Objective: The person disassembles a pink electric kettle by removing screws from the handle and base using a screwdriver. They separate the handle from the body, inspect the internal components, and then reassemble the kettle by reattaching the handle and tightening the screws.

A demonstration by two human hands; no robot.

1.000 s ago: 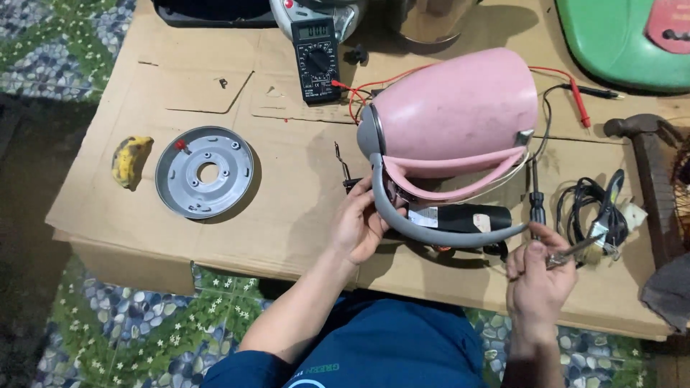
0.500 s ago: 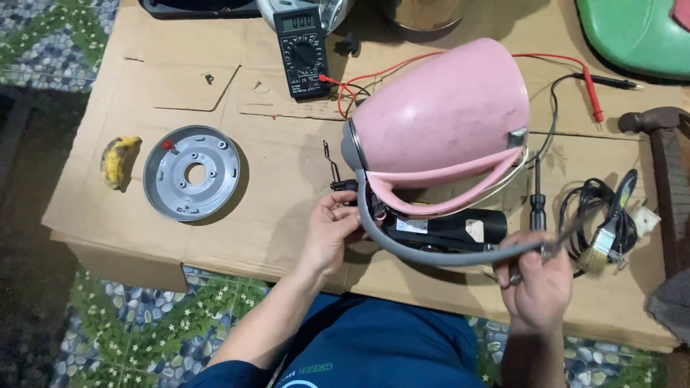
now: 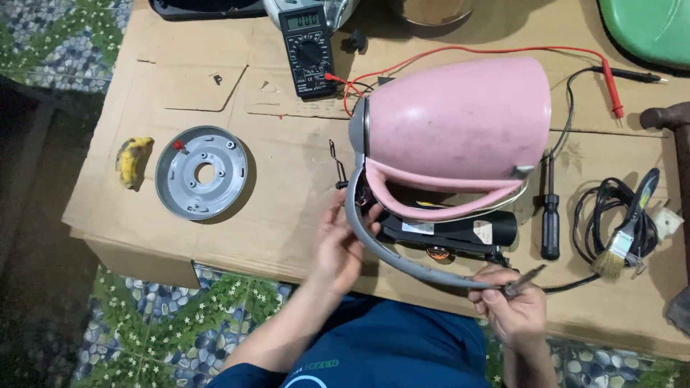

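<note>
- The pink kettle (image 3: 460, 126) lies on its side in the middle of the cardboard sheet (image 3: 280, 215).
- The left hand (image 3: 341, 248) grips the grey handle (image 3: 381, 248).
- The right hand (image 3: 507, 309) pinches a thin tool (image 3: 525, 280) by the near edge.

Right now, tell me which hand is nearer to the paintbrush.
Right. The right hand sits at the cardboard's front edge, just left of the paintbrush. The left hand is much farther left, at the base end of the pink kettle.
</note>
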